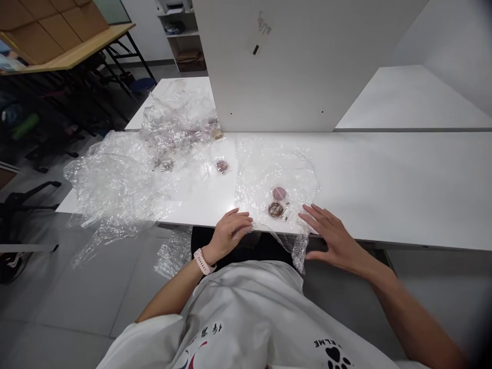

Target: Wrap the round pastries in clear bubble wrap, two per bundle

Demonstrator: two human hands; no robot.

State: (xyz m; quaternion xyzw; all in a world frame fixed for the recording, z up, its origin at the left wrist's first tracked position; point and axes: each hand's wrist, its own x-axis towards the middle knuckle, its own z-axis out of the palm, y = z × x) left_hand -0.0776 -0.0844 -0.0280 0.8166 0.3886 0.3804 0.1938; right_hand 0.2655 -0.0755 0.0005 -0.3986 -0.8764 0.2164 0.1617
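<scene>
A sheet of clear plastic film (265, 159) lies spread on the white table in front of me, its lower end hanging over the front edge. A pink round disc (279, 193) and a brown patterned round piece (275, 209) sit at the sheet, with tiny dark bits beside them; whether they are on or under it I cannot tell. At the sheet's lower left corner, my left hand (232, 231) has thumb and fingers pinched on the film. My right hand (331, 238) is open at the lower right edge, fingers spread, fingertips by the film.
Crumpled clear film (119, 174) is heaped on the left of the table and spills over its edge. Another reddish round piece (222, 165) lies between heap and sheet. A tall white panel (284, 66) rises at the back. Black chair parts stand on the floor at far left.
</scene>
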